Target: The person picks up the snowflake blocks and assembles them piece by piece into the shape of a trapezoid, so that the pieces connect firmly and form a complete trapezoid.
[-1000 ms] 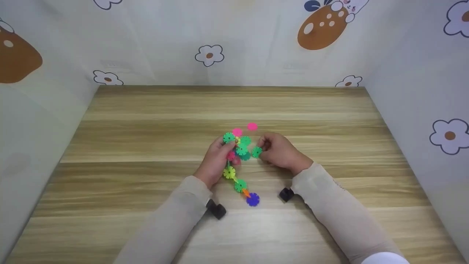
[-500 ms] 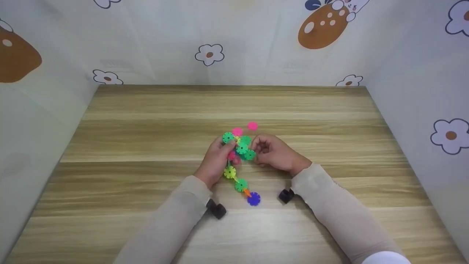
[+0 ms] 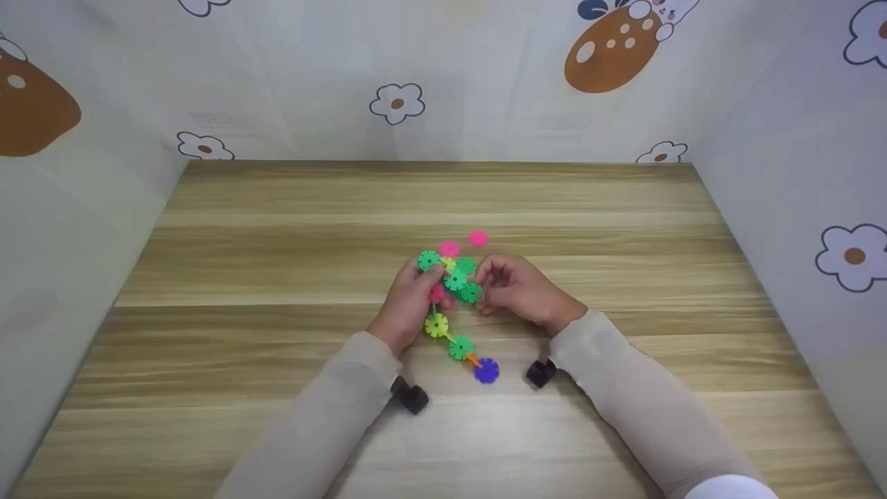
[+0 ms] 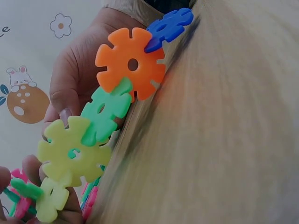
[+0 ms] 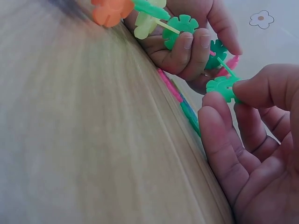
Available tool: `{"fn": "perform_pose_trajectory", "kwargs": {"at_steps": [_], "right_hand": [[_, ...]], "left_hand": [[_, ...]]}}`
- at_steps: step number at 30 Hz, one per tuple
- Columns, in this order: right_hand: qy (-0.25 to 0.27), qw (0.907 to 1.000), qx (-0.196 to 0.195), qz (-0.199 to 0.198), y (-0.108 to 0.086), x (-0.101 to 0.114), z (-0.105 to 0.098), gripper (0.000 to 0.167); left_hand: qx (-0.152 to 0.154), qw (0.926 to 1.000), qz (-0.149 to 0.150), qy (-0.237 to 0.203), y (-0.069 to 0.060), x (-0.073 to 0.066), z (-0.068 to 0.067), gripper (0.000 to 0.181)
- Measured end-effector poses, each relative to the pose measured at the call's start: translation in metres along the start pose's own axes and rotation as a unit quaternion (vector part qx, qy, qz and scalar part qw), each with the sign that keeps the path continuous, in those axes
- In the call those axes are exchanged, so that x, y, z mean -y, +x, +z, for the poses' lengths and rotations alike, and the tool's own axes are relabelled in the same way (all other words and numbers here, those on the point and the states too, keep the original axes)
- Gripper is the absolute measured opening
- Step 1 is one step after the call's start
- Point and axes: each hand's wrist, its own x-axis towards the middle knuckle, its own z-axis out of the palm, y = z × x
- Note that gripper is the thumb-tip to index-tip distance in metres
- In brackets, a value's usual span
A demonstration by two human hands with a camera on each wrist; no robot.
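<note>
My left hand [image 3: 409, 298] grips a chain of slotted plastic snowflake discs. Its tail hangs toward me through a yellow disc [image 3: 436, 325], a green disc [image 3: 461, 347] and an orange disc [image 4: 133, 64], ending in a blue disc [image 3: 487, 371]. Thumb and fingers of my right hand [image 3: 523, 287] pinch another green snowflake disc [image 5: 219, 87]. That disc meets an edge-on green disc [image 5: 227, 68] of the chain; whether their slots are joined I cannot tell. Fingers hide part of the chain near the left palm.
Two pink discs [image 3: 478, 238] lie on the wooden table [image 3: 277, 229] just beyond the hands. More flat discs [image 5: 189, 119], pink and green, lie beneath them. Black wrist cameras [image 3: 540, 373] hang below both sleeves. Patterned cloth [image 3: 312, 83] encloses the back and sides.
My right hand has moved left, bringing its green disc up against the chain. The chain's blue end has swung slightly right and away from me. My left hand has stayed nearly still.
</note>
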Motion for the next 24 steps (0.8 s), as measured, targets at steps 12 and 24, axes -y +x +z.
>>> {"fn": "perform_pose_trajectory", "kwargs": {"at_steps": [12,24], "right_hand": [[0.017,0.9998,-0.01,0.0,0.0004,-0.0008,0.0003,0.02],[0.03,0.9991,0.03,-0.001,-0.001,-0.0019,-0.0036,0.023]], "left_hand": [[0.001,0.9999,-0.012,0.008,-0.0023,-0.0015,-0.0006,0.026],[0.015,0.9993,-0.017,-0.03,-0.0014,-0.0011,-0.0023,0.023]]}}
